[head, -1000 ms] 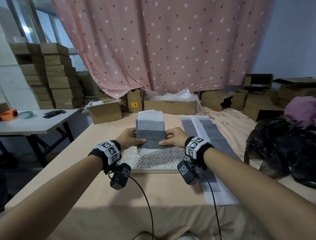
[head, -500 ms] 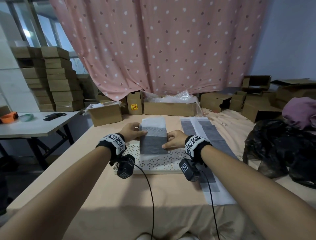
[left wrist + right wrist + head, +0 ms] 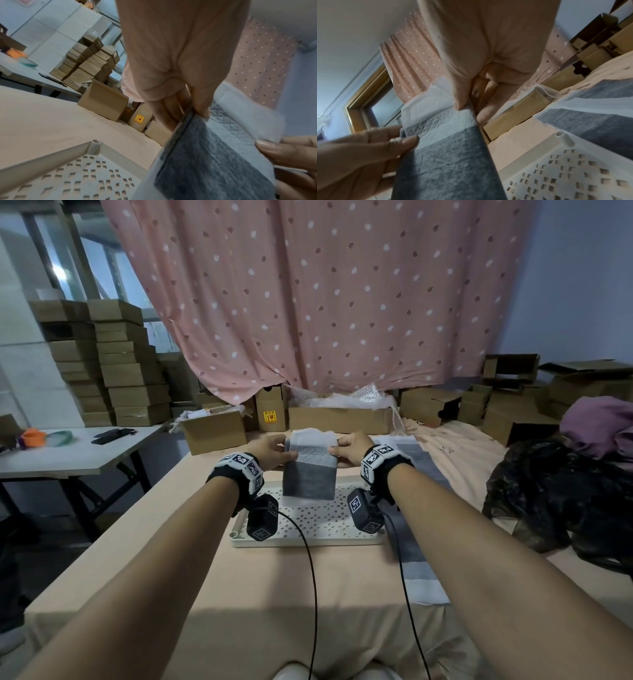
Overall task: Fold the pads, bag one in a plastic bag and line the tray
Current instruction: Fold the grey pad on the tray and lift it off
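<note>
A folded grey-and-white pad hangs upright above the far half of the white perforated tray. My left hand pinches its left edge, thumb on the near face and fingers behind. My right hand pinches its right edge the same way. The left wrist view shows the pad held over the tray. In the right wrist view the pad stands beside the tray corner. A second pad lies flat and unfolded on the peach cloth right of the tray.
Cardboard boxes line the far edge of the table under a pink dotted curtain. A black plastic bag and purple cloth sit at the right. A white side table stands at the left.
Both hands have lifted the folded pad off the tray and raised it upright, farther from me. My grip has shifted up to the pad's upper edges.
</note>
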{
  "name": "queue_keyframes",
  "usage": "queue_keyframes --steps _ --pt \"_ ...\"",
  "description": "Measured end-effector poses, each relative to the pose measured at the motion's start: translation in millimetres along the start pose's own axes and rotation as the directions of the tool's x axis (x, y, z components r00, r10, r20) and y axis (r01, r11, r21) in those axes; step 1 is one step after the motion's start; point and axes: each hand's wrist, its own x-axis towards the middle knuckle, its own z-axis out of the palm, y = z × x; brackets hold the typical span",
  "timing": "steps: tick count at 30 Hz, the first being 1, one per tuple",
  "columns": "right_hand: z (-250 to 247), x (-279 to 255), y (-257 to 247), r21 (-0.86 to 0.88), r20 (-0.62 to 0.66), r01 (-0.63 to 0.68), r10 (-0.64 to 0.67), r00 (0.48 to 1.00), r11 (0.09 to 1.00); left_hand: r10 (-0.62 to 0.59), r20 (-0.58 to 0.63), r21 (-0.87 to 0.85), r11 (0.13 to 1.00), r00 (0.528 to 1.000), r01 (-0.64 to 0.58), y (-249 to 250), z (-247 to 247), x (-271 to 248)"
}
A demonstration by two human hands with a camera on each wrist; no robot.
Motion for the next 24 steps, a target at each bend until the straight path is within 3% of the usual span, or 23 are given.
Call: queue_keyframes --steps 5,10,14,20,24 --pt "-4.7 -5.4 -7.5 0.030 -0.007 0.025 -0.025 1.000 0.999 -0.093 0.123 -0.085 0.991 0.988 0.104 -0.8 12.0 -30.5" --pt "3.7 -24.5 -16.5 0.065 0.110 0.001 -0.009 0.994 0.998 0.003 0.019 -0.113 0.994 1.000 -0.001 -2.7 21.6 -28.9" --pt "6.1 -32.5 -6.2 -0.100 0.153 0.020 -0.004 0.988 0.995 0.032 -0.029 -0.143 0.989 0.999 -0.036 4.6 18.5 -27.0" --pt "4.3 -34.6 6.8 -0.018 0.237 -0.093 0.094 0.967 0.996 0.011 0.060 -0.088 0.996 0.998 -0.005 -3.5 22.0 -31.7" --pt "-0.8 -38.0 8.2 0.107 0.212 -0.069 0.045 0.976 0.992 -0.059 0.161 -0.044 0.997 0.985 0.067 -7.3 30.6 -36.9"
